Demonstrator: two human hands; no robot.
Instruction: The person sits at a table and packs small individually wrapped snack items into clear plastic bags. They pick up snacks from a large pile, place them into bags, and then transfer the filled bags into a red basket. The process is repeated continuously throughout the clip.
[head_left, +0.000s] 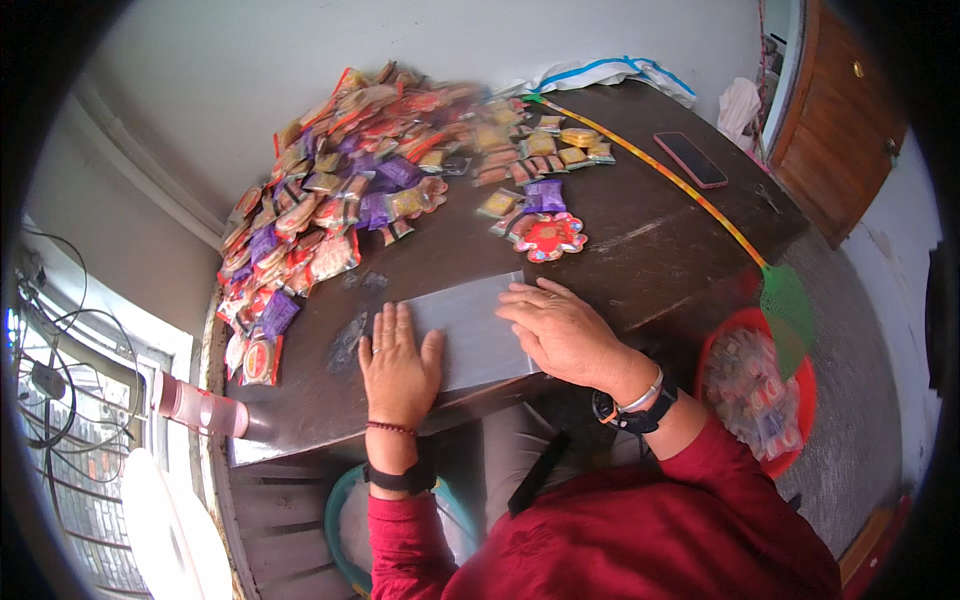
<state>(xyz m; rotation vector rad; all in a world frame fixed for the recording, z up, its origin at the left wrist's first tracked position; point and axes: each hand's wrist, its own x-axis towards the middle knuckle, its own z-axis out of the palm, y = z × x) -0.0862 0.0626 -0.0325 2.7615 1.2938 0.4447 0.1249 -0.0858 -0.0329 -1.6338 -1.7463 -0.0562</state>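
A clear plastic bag (472, 330) lies flat on the dark wooden table (637, 247) in front of me. My left hand (401, 367) rests flat across its left end, fingers extended and slightly spread. Over the bag's right end is my right hand (562, 330), its fingers extended and holding nothing that I can see. Just beyond the bag sits a red flower-shaped packet (551, 237), touching small wrapped snacks, one of them a purple packet (544, 196). Further back are several yellow wrapped snacks (540, 144). A large heap of mixed wrapped snacks (352, 165) covers the back left.
A fly swatter (675, 176) lies across the table's right side, its green head overhanging the edge. Near it are a phone (691, 160) and small scissors (767, 198). A pink bottle (201, 409) is at left. Below stand a red basin (806, 390) of filled bags and a teal basin (335, 517).
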